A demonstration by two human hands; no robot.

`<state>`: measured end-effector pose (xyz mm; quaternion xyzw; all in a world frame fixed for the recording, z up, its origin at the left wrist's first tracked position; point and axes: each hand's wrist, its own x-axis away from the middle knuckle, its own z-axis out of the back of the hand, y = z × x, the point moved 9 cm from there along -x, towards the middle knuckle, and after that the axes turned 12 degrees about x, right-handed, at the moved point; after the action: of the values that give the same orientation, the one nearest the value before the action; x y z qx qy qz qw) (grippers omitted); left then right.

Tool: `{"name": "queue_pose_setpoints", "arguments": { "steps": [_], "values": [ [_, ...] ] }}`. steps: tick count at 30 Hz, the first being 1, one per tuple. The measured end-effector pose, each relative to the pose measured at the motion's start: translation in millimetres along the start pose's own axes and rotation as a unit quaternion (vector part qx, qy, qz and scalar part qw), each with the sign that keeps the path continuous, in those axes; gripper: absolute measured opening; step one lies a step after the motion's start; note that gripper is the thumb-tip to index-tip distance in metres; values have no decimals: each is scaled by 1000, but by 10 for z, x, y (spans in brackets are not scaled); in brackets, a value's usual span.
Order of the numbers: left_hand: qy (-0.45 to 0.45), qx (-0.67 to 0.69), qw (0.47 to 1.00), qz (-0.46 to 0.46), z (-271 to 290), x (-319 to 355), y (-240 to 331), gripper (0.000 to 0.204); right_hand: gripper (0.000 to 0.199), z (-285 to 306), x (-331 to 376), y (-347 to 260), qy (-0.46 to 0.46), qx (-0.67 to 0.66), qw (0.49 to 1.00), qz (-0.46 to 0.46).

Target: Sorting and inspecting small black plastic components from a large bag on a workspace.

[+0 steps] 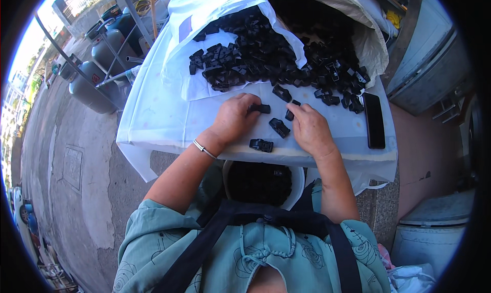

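Note:
My left hand (235, 116) is closed around a small black plastic part (263, 109), whose end sticks out past the fingertips. Another black plastic piece (291, 114) is pinched in the fingers of my right hand (310, 129), close to the tabletop. Between and below the hands lie two loose black parts, one tilted (279, 128) and one nearer the table edge (261, 145). A further black part (282, 92) rests just beyond the hands. The fingertips of my left hand are partly hidden.
A large heap of black parts (245, 63) spills from white sacks (215, 6) at the table's far side. A black phone (374, 120) lies at the right edge. Under the front edge stands a white bucket (298, 186) of black pieces. Gas cylinders (89, 86) stand to the left.

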<state>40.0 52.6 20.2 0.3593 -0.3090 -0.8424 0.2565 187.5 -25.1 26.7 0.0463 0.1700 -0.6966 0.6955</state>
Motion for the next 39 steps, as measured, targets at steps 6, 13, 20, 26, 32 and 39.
{"name": "queue_pose_setpoints", "arguments": {
  "steps": [6,13,20,26,32,39],
  "values": [
    [-34,46,998,11,-83,46,49,40,28,107,-27,143,25,58,997,-45],
    [-50,76,995,51,-133,31,2,58,29,25,-46,-237,79,-195,976,51],
    [-37,111,992,52,-113,61,-73,57,28,79,8,-471,96,-100,984,116],
    [-86,88,992,30,-137,43,23,53,26,77,72,-468,104,-19,988,108],
    [-90,92,989,69,-148,44,-14,53,23,66,68,-356,124,-184,972,72],
    [-95,82,989,76,-148,19,4,53,20,229,56,-249,178,-235,955,36]
  ]
}}
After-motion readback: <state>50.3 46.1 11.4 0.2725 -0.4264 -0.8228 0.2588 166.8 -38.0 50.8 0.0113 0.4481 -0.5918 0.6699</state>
